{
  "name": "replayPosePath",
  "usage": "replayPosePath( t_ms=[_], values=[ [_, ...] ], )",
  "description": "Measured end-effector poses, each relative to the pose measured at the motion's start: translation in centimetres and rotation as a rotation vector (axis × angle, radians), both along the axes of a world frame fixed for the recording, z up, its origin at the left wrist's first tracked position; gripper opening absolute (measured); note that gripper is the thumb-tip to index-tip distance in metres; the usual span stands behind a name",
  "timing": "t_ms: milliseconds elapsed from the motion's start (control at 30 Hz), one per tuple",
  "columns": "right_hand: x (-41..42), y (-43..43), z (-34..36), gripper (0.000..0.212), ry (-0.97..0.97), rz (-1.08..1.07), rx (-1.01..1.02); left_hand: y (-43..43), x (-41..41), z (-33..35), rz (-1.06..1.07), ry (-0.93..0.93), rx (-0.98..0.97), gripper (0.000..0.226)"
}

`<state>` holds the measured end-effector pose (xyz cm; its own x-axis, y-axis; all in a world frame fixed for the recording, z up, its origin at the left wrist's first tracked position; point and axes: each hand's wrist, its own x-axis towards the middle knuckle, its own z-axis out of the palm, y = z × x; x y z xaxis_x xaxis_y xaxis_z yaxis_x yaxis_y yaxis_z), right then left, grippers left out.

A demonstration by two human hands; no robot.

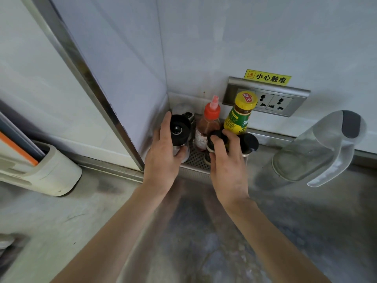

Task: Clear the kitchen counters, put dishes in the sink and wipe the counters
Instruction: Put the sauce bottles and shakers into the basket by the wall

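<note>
— Where the bench (pixel 183 231) runs into the wall corner, what do the hands hold?
— The left hand (pixel 163 154) wraps round a black-capped shaker (pixel 180 129), thumb up its side. The right hand (pixel 228 166) curls its fingers over a small black-lidded jar (pixel 214 139). Both are at a perforated metal tray (pixel 196 160) in that corner.
— Any writing?
— The yellow sticker (pixel 267 77) above the socket (pixel 273 101) reads 小心触电. The yellow-capped bottle (pixel 238 117) behind the right hand shows 海天 on a red patch; its green-and-yellow label is only partly visible. The label on the red-capped spray bottle (pixel 209 123) beside it is unreadable.
</note>
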<state>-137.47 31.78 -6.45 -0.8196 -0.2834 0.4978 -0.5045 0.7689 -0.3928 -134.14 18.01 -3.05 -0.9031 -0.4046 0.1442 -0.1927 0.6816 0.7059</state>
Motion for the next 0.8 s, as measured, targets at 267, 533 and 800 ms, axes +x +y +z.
replayPosePath(
  t_ms=[267,533,800],
  values=[
    [-0.1,-0.7,1.3,0.045,-0.081,-0.041,-0.005,1.7,2.2,-1.1,0.043,0.048,0.007,0.092],
    [0.9,-1.2,1.5,0.061,-0.074,-0.072,0.088,1.8,4.9,-0.4,0.045,0.057,0.001,0.074],
    [8.3,-0.6,2.9,0.048,-0.173,0.189,-0.096,0.0,16.9,-0.3,0.188,-0.036,0.052,0.034]
  ],
)
